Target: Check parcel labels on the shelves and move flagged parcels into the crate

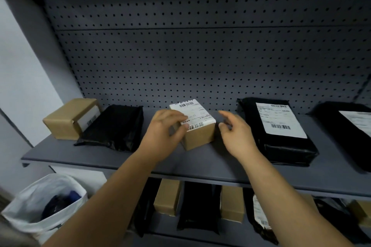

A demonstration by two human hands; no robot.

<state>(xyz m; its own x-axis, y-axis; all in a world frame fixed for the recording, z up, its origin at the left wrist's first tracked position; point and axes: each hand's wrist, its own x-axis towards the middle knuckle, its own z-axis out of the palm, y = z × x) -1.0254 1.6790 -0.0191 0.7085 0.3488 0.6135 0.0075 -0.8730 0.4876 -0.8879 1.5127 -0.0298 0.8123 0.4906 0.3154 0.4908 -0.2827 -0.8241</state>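
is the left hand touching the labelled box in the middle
Touching. The head view shows the left hand curled over the labelled box, its thumb on the white label.

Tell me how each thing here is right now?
Middle box, label up, held by left hand.
Right hand, open, beside the box.
Left box, label on its side.
Left black bag, flat, no label showing.
Right black bag, flat, label up.
Far-right bag, flat, label up.
White bag, open.

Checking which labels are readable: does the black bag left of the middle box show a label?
No, the black bag beside the box under the left hand shows only plain black plastic.
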